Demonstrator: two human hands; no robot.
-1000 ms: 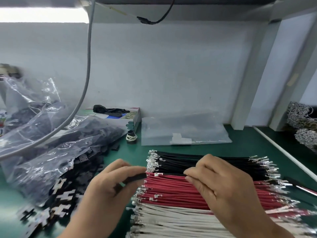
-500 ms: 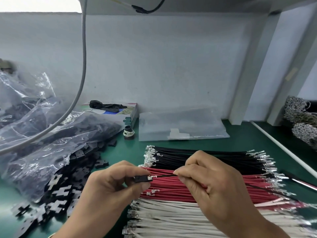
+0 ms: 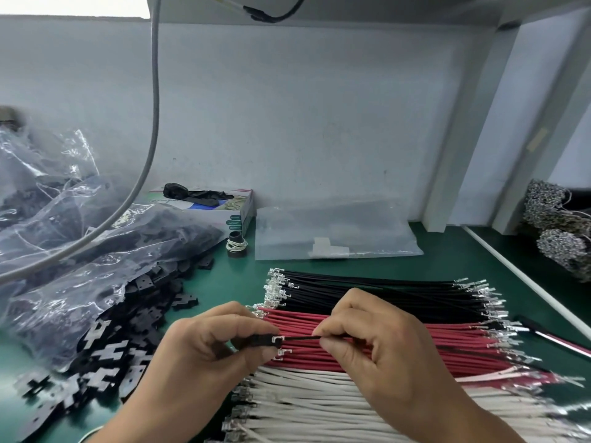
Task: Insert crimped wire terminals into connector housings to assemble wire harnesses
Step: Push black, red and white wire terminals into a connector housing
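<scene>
Head view: the banded wire stack [image 3: 383, 314], black, red and white rows, lies across the green bench [image 3: 224, 282] as the landmark. Left of it spills a heap of black housings [image 3: 105, 353]. Above the stack's red band, the left hand [image 3: 204, 353] pinches a black housing [image 3: 260, 341]; the right hand [image 3: 377, 350] pinches a black wire [image 3: 300, 337] just beside it. The wire's long axis runs left-right, its terminal [image 3: 277, 339] at the housing mouth, seemingly only partly entered. Open room lies leftward.
</scene>
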